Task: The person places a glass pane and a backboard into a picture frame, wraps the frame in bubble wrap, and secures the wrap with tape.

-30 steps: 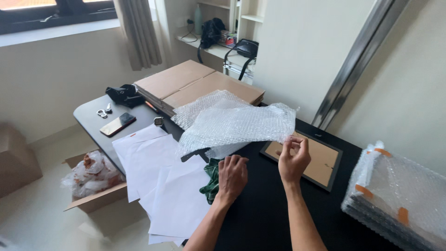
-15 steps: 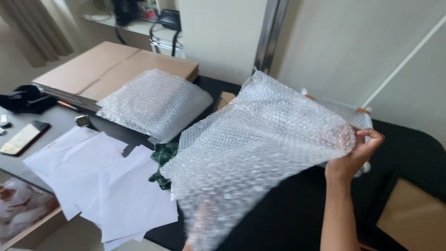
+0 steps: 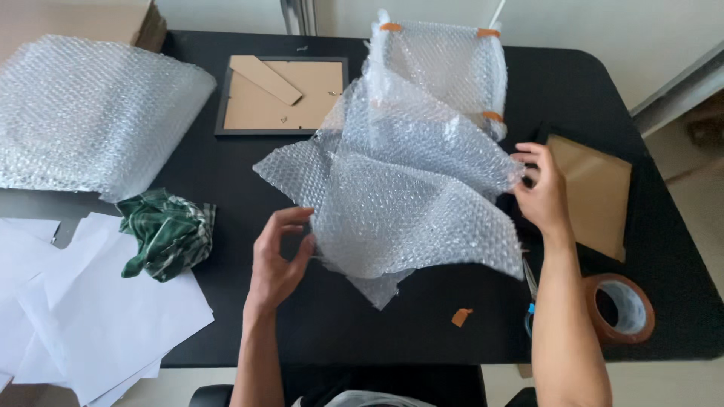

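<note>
The black tabletop carries a crumpled sheet of clear bubble wrap at its middle, partly overlapping a taped bubble-wrapped bundle. To flatten it well, pull opposite edges apart evenly. The right hand pinches the sheet's right edge; the left hand, fingers loosely curled, touches its lower left edge.
</note>
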